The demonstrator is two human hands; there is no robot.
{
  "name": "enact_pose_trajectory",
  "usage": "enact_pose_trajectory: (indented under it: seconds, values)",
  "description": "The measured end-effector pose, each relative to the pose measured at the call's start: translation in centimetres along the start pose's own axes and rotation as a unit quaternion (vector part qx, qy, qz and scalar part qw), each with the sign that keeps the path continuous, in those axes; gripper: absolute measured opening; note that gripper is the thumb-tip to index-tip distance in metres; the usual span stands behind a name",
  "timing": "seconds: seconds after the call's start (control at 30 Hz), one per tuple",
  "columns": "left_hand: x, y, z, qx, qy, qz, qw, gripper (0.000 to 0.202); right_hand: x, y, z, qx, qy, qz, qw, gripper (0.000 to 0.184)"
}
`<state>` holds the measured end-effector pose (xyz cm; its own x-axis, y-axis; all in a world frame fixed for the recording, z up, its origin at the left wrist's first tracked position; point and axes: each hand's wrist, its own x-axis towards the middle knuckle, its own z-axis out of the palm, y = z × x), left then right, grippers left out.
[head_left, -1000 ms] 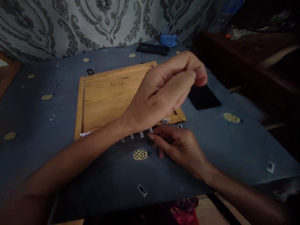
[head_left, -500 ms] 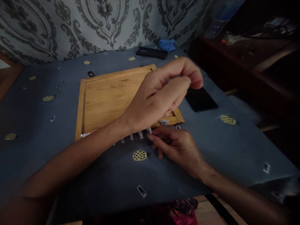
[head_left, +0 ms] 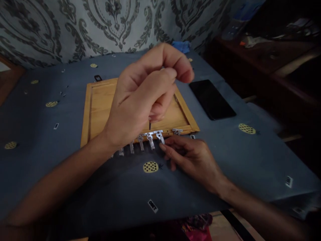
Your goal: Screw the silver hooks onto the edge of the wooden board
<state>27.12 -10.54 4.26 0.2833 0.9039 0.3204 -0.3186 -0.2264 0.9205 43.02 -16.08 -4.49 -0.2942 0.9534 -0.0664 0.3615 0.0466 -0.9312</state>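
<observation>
A framed wooden panel lies on the table, with a row of small silver metal brackets along its near edge. My left hand is raised over the panel, its thumb and index finger closed together. A thin dark tip shows just beneath this hand; whatever the fingers hold is hidden. Low at the near edge, my right hand pinches the free end of one metal bracket between thumb and fingers. Another bracket sits on the frame further right. My left hand and forearm cover part of the panel.
A black phone lies right of the panel. Small dark bits are scattered on the blue pineapple-print tablecloth at left. A blue cloth lies at the back by the patterned wall. A dark red cabinet stands at right.
My left hand has moved left and slightly up, uncovering the brackets near the panel's right corner and more of the phone. My right hand stays at the same bracket.
</observation>
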Motion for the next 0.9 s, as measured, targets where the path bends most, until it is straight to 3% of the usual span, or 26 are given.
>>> enact_pose_trajectory:
  seconds: [0.3,0.57,0.9]
  values:
    - [-0.2,1.7,-0.1,0.026,0.058,-0.014,0.998,0.032,-0.1,0.1,0.0,0.004,0.022,0.002,1.0,0.024]
    - [-0.3,2.7,-1.0,0.041,0.092,0.032,0.994,0.034,-0.1,0.1,-0.2,0.013,0.037,0.006,0.999,0.029]
    - [-0.3,2.5,-1.2,0.037,0.108,0.035,0.993,0.033,-0.2,0.0,-0.1,-0.03,0.036,-0.02,0.999,0.021]
